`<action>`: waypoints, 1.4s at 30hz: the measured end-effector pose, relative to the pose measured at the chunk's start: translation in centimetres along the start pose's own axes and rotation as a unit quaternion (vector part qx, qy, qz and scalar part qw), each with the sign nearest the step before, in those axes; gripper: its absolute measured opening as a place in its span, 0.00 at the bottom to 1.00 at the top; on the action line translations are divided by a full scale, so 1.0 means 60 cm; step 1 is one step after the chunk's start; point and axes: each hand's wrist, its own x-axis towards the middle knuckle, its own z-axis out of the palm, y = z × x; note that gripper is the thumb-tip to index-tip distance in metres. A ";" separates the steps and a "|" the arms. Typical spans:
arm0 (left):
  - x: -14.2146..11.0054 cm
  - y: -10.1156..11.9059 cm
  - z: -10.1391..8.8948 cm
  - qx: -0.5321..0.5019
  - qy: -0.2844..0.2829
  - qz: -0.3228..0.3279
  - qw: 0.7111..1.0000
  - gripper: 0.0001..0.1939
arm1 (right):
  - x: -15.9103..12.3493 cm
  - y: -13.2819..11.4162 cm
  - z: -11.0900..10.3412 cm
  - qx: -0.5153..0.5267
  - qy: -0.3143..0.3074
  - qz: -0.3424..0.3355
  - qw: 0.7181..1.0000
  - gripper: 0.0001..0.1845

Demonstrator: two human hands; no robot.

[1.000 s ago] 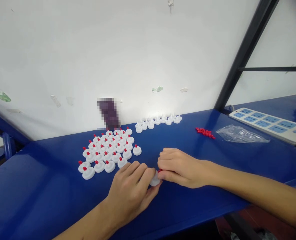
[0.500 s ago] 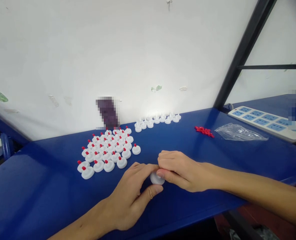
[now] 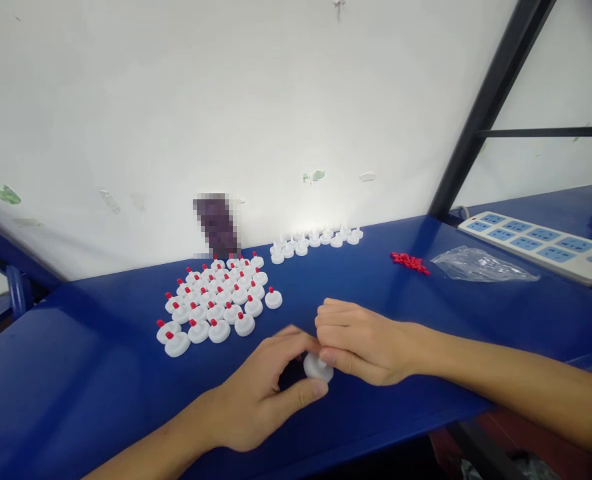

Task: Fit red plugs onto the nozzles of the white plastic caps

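Between my hands, low over the blue table, is a white round bottle cap (image 3: 318, 369). My left hand (image 3: 263, 383) curves around its rim, thumb on the near side and forefinger on the far side. Curled fingers and thumb of my right hand (image 3: 356, 343) pinch the cap's top, hiding its tip. To the left stand many white nozzle caps (image 3: 219, 331), each with a small red tip. White caps without red tips (image 3: 301, 249) sit in rows along the wall. A pile of small red tips (image 3: 410, 263) lies to the right.
Right of the red pile lies a clear plastic bag (image 3: 481, 265), beside a white power strip (image 3: 541, 243) with blue sockets. A pixelated dark purple object (image 3: 219, 225) leans on the wall. A black frame post (image 3: 481, 113) rises at the table's back right.
The left thumb has shifted along the cap's near rim, and the cap shows slightly tilted and further right. My right hand keeps its pinch. The view has shifted slightly.
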 end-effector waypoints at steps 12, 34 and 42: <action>0.005 -0.047 0.000 0.305 0.105 0.066 0.944 0.07 | -0.070 0.215 -0.071 -0.237 -0.016 0.370 0.898 0.22; 0.009 -0.056 0.013 0.297 0.100 0.002 0.950 0.05 | -0.035 0.178 -0.044 -0.249 -0.049 0.321 0.913 0.25; 0.011 -0.059 0.017 0.247 0.114 -0.007 0.962 0.07 | -0.016 0.116 -0.034 -0.194 -0.049 0.259 0.945 0.25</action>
